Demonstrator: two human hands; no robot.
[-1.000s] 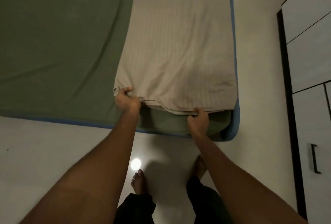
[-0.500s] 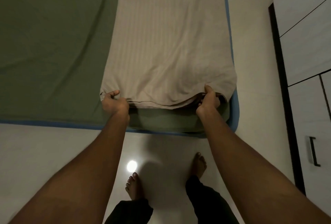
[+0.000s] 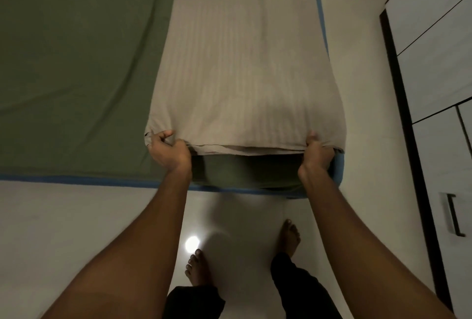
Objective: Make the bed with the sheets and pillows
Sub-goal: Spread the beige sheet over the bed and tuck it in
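A folded beige striped sheet (image 3: 242, 71) lies in a long strip along the right side of the bed, over the green fitted sheet (image 3: 76, 63). My left hand (image 3: 169, 151) grips its near left corner. At the near right corner my right hand (image 3: 316, 152) pinches the same edge, close to the mattress's blue corner (image 3: 337, 173). The near edge of the beige sheet is lifted slightly, with shadowed green sheet below it. No pillows are in view.
The blue mattress edge (image 3: 76, 181) runs along the glossy white floor (image 3: 63, 229). My bare feet (image 3: 199, 270) stand just before the bed. A white wardrobe (image 3: 434, 63) with a dark handle (image 3: 454, 214) stands at the right, with a narrow floor strip between it and the bed.
My right hand has slid along the near edge of the beige sheet from its middle to the right corner. The left hand has kept its grip on the left corner.
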